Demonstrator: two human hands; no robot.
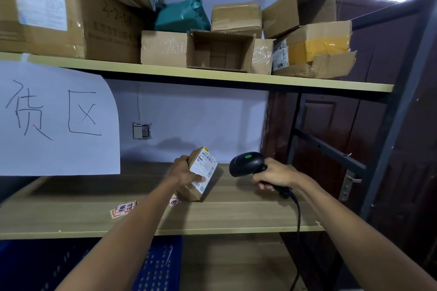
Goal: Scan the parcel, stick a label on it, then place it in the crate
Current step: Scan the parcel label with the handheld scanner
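Note:
My left hand (185, 171) grips a small brown cardboard parcel (203, 172) with a white barcode label, held tilted just above the middle shelf (236, 215). My right hand (275, 176) holds a black handheld barcode scanner (247, 163) by its handle, its head pointing left at the parcel's label from a short distance. The scanner's cable hangs down past the shelf edge. A small stack of red-and-white stickers (123, 208) lies on the shelf left of my forearm, and one more sticker (173, 201) lies beside the parcel. A blue perforated crate (160, 264) sits below the shelf.
The upper shelf (212, 75) carries several cardboard boxes, an open empty box (221, 51) and a green bag (183, 15). A white paper sign (56, 118) with handwriting hangs at the left. Dark metal rack posts (397, 125) and a brown door stand to the right.

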